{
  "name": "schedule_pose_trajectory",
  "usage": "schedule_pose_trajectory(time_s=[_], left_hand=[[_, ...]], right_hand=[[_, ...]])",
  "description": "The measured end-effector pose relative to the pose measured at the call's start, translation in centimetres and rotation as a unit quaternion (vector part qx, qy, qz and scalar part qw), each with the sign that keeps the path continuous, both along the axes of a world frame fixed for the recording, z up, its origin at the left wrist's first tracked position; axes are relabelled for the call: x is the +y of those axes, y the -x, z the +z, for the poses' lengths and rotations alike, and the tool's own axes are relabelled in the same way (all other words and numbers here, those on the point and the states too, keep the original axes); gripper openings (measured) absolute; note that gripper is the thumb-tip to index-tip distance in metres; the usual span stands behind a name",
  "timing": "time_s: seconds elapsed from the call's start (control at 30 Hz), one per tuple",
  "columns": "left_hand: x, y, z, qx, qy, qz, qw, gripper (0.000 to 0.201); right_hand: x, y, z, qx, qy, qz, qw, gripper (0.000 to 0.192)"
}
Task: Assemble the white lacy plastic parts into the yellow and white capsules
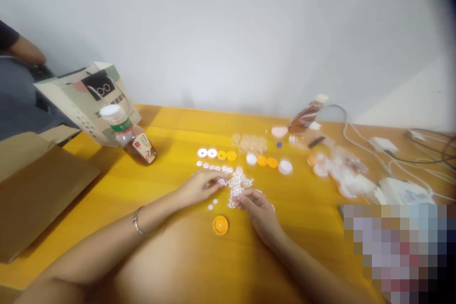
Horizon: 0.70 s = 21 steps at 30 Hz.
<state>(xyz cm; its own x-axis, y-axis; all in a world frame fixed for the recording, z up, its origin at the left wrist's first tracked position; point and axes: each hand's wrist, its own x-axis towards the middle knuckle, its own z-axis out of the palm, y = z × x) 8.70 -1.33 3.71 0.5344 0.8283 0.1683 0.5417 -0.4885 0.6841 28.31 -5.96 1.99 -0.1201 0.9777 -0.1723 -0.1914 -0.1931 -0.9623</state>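
Both hands work over a scatter of small white gear-like plastic pieces [235,181] at the middle of the yellow desk [171,128]. The left hand [199,186] lies low on the desk, fingers curled, fingertips touching the left edge of the scatter; whether it pinches a piece cannot be told. A thin bracelet [137,221] circles the left wrist. The right hand [258,209] sits just beside the scatter's near edge, fingertips pinched together on one small white piece [235,193].

An orange cap [220,224] lies open side up on the desk between the two forearms, near both hands but touching neither. Beyond the scatter runs a row of white and orange discs [217,154], with a second short row [267,161] to its right.

Further left a drink bottle [130,135] stands before a paper bag [87,99]. A second bottle [306,115] stands at the far edge. White cables [356,142] and crumpled clear plastic bags [342,171] lie to the right. A person's arm [21,50] shows at far left.
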Motion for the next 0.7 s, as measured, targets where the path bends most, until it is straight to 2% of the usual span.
schedule_pose_trajectory(time_s=[0.1,0.23,0.3,0.5,0.7], left_hand=[[0.3,0.0,0.2,-0.103,0.071,-0.004,0.992,0.025],[0.2,-0.1,0.6,-0.151,0.122,-0.020,0.981,0.025],[-0.1,-0.2,1.0,-0.158,0.105,-0.035,0.981,0.023],[-0.8,-0.6,1.7,-0.144,-0.008,-0.081,0.986,0.022],[-0.9,-0.8,1.4,-0.088,-0.007,-0.102,0.991,0.026]], right_hand=[[0.1,0.0,-0.2,0.014,0.006,-0.015,1.000,0.024],[0.1,-0.1,-0.5,0.022,0.012,-0.023,0.999,0.025],[0.1,-0.1,-0.4,0.019,0.010,-0.017,1.000,0.024],[0.0,-0.1,0.1,-0.007,0.007,0.028,1.000,0.024],[0.0,-0.2,-0.1,0.001,0.003,0.038,0.999,0.021]])
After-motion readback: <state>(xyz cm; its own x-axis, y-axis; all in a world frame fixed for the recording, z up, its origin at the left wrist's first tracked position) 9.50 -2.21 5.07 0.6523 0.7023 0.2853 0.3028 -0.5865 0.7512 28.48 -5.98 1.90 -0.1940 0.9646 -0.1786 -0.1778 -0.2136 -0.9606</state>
